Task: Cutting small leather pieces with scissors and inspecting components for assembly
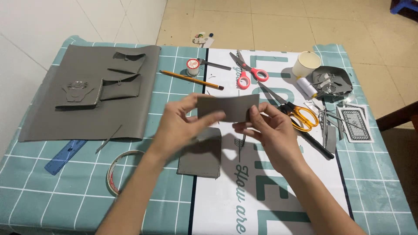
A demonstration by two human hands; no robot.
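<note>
You hold a small grey leather strip (pixel 228 107) up above the middle of the tabletop (pixel 383 174), one end in each hand. Your left hand (pixel 180 126) pinches the left end, thumb in front and fingers (pixel 185 104) behind, closed on it. Your right hand (pixel 270 130) pinches the right end the same way, fingers closed on the strip's edge. Held by both ends like this, the strip stays stretched flat and faces you, so its surface and edges are easy to check.

Directly below it on the tabletop lies a grey leather rectangle (pixel 201 154), flat, half on the teal grid cloth and half on the white banner, close enough to compare or lay the strip onto. It's partly in shadow from your hands.

The big grey leather sheet (pixel 87 93) lies spread toward the far left corner, with smaller cut pieces (pixel 117 78) resting on it. Near the left edge sit a blue ruler (pixel 65 156) and a tape roll (pixel 117 172), out of the way.

Cutting tools lie past your hands toward the far edge: red-handled scissors (pixel 248 72), yellow-handled scissors (pixel 296 112), a pencil (pixel 191 79), a thread spool (pixel 192 66). A paper cup (pixel 306 64) and a white spool (pixel 307 87) sit toward the far right corner, with patterned cards (pixel 355 124) near the right edge. All within reach but not under the work.
</note>
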